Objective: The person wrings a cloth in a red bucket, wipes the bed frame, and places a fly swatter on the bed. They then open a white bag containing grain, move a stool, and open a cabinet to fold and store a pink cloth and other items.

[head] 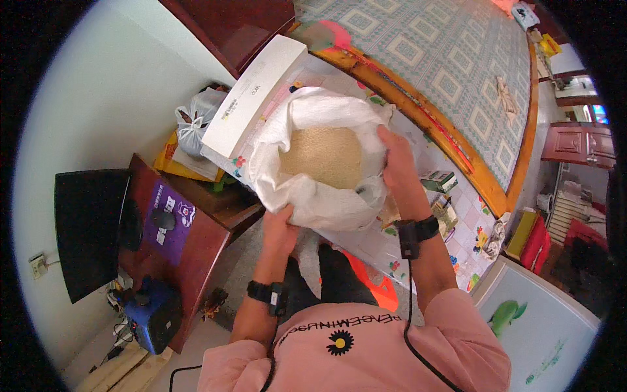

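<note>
Before me a white woven sack (325, 110) stands with its mouth wide and its rim rolled outward. Fine tan grain (321, 157) fills it; which grain I cannot tell. My left hand (280, 229) grips the near left part of the rim, its fingers partly hidden by the cloth. On the right side, my right hand (397, 164) holds the rim with the thumb on the outer fold. Beneath the sack is a table with a flowered tile-pattern cover (352, 245). Part of a clear plastic bag (374, 188) shows at the sack's near right side.
A long white box (254, 93) lies behind the sack, beside a tied grey plastic bag (196, 125). Small boxes (438, 180) stand on the right. To the left is a desk (210, 230) with a monitor (90, 230). A wood-edged patterned platform (421, 49) lies beyond.
</note>
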A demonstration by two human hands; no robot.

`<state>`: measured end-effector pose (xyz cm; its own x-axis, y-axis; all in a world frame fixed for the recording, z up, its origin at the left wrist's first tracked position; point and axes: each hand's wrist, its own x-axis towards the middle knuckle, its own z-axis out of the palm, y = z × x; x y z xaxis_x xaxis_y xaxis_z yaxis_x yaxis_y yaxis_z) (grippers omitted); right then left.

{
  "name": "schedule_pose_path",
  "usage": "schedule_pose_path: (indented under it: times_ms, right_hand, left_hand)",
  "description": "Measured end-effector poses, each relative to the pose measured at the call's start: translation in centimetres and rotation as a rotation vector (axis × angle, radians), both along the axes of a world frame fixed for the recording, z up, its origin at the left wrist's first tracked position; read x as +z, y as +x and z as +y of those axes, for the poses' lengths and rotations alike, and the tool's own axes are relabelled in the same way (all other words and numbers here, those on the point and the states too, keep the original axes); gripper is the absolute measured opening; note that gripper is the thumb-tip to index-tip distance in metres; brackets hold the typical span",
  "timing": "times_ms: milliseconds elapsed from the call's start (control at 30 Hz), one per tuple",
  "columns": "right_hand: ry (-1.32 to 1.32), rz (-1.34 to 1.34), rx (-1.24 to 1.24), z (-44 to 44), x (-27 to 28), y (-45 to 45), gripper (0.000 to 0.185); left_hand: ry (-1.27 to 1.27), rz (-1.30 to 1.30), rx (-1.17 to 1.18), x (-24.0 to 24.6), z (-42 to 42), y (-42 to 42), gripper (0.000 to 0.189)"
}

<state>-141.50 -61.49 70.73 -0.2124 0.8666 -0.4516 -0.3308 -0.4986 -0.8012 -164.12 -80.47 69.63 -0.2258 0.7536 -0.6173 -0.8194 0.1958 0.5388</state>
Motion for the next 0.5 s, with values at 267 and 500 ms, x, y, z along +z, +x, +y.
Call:
schedule_pose_path:
  times_ms: [267,500]
  right_hand:
    - [-0.139,0.146,-0.266,0.0,0.1,2.4,0.039]
    - [-0.344,0.456,-0.452,-2.6,-2.4,3.1,0.038]
  left_hand:
    - [0.227,-0.261,-0.031,3.7,3.5,-1.5,0.064]
    - [0.192,-0.492,0.034,-1.7,3.4,-2.9,0.060]
